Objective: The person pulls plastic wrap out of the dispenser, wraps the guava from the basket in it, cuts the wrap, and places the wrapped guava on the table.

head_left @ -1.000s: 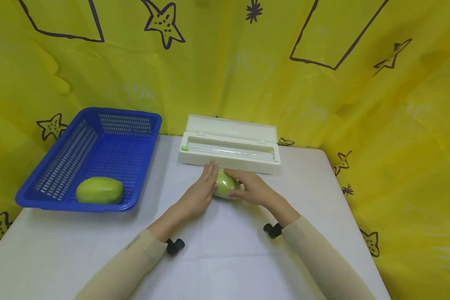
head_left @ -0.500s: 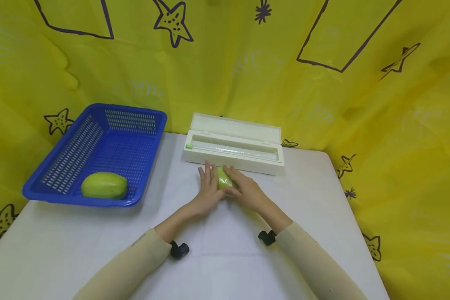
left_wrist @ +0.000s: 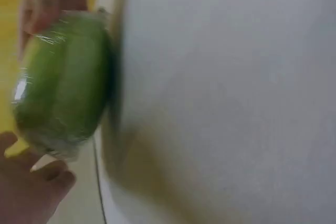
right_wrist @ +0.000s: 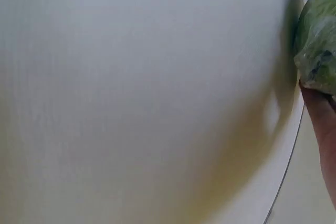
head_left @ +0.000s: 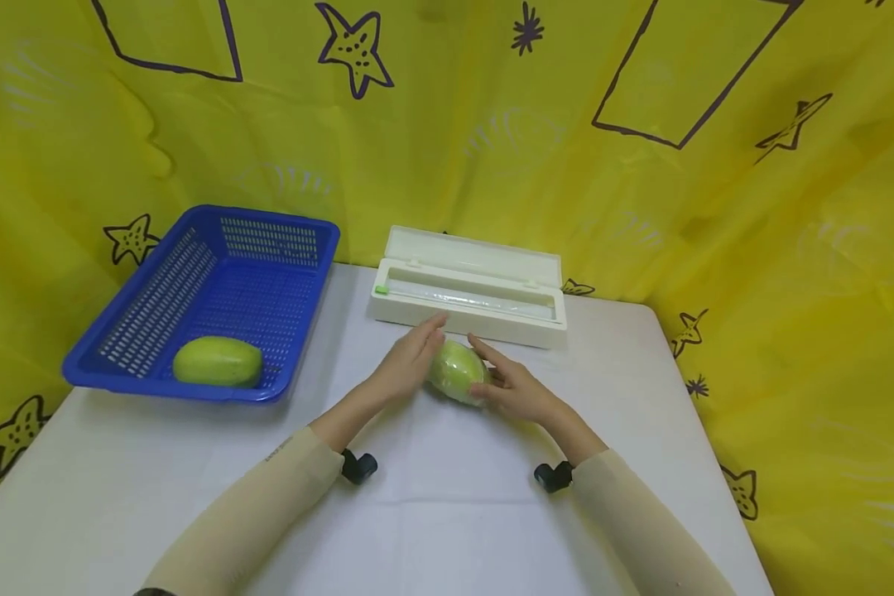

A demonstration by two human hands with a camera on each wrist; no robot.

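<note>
An oval green fruit (head_left: 458, 371) wrapped in clear plastic film stands between both hands, just in front of the white film box. My left hand (head_left: 406, 364) is at its left end, fingers fairly straight and close together. In the left wrist view, fingertips of this hand (left_wrist: 31, 182) are by the twisted film end. My right hand (head_left: 517, 389) holds the opposite end, thumb on the near side and index finger on the far side. The right wrist view has the wrapped fruit (right_wrist: 319, 45) at its edge, with the fingers partly hidden beneath it.
Behind the hands stands a white box (head_left: 469, 324) with its lid up and a roll of film (head_left: 469, 296) inside. A blue basket (head_left: 305, 331) at the left holds another green fruit (head_left: 218, 362). A yellow curtain (head_left: 432, 124) hangs behind the table (head_left: 447, 546).
Both hands came close together around the fruit half a second ago, then spread apart, and more of it shows now. The fruit has turned somewhat. The head view has shifted slightly.
</note>
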